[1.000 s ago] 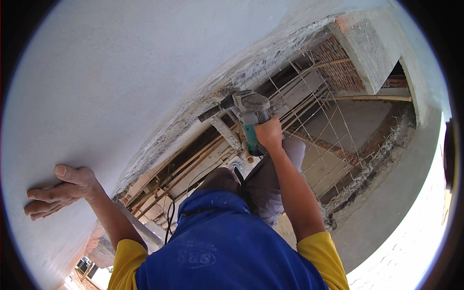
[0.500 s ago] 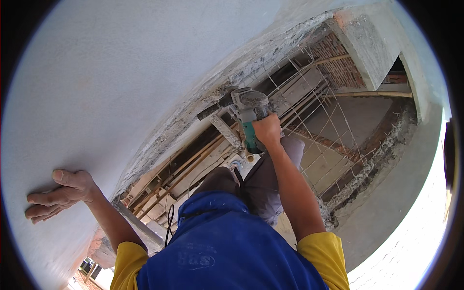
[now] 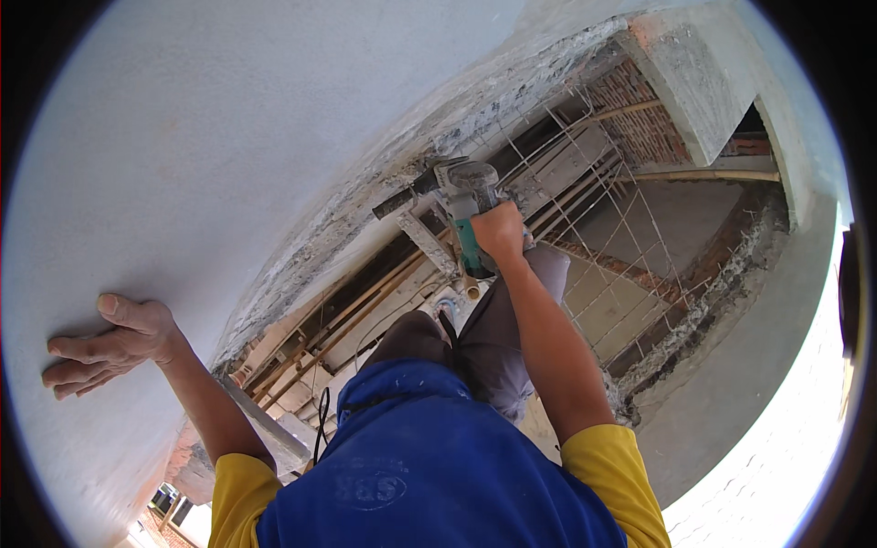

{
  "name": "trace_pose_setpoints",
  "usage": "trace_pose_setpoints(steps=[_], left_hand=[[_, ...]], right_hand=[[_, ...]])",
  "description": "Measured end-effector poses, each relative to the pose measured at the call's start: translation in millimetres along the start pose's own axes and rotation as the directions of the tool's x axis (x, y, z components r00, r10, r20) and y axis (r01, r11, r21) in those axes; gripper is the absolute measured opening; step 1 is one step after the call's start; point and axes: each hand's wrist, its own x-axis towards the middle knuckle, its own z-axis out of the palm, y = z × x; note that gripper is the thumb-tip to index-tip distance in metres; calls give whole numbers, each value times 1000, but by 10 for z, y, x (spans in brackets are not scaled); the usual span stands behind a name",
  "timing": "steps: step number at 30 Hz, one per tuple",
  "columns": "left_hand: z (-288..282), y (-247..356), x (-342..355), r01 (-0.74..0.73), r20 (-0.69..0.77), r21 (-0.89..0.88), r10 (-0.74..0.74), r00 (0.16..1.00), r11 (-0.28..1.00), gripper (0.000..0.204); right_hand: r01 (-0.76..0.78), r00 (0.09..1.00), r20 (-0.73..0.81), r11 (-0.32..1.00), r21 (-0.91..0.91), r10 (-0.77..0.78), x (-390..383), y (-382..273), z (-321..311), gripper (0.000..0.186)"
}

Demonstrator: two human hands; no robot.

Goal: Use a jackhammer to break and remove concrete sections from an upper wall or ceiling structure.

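Shifting slightly leftward, my right hand (image 3: 499, 228) is gripping the green-and-grey power tool (image 3: 465, 239) beside the broken wall edge (image 3: 343, 219); the tool's working end is hiding from me. My left hand (image 3: 123, 345) is spreading, holding nothing, against the pale wall (image 3: 210, 164), palm concealed. Below, my blue shirt (image 3: 438, 466) is blocking part of my legs (image 3: 498, 352).
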Motion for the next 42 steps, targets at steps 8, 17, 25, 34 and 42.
trace_pose_setpoints(steps=[8, 17, 25, 34, 42], left_hand=[[30, -25, -18, 21, -14, 8, -21, 1000, 1000, 78], [75, 40, -99, 6, -45, -17, -7, 999, 1000, 77], [11, -5, 29, 11, -60, -13, -12, 998, 1000, 78], [18, -29, 45, 4, -78, 4, -3, 997, 1000, 78], [27, 25, -48, -18, -50, -14, 17, 999, 1000, 78]], right_hand=[[-9, 997, -76, 1000, 29, 11, 1, 75, 46, 31], [-28, 997, -76, 1000, 12, 29, 58, 48, 131, 32], [9, 1000, -7, 1000, 26, -8, -253, -47, 248, 33], [-49, 999, 19, 998, 36, 48, -313, 59, 293, 34], [-29, 1000, 9, 1000, -5, 29, -14, -150, 373, 29]])
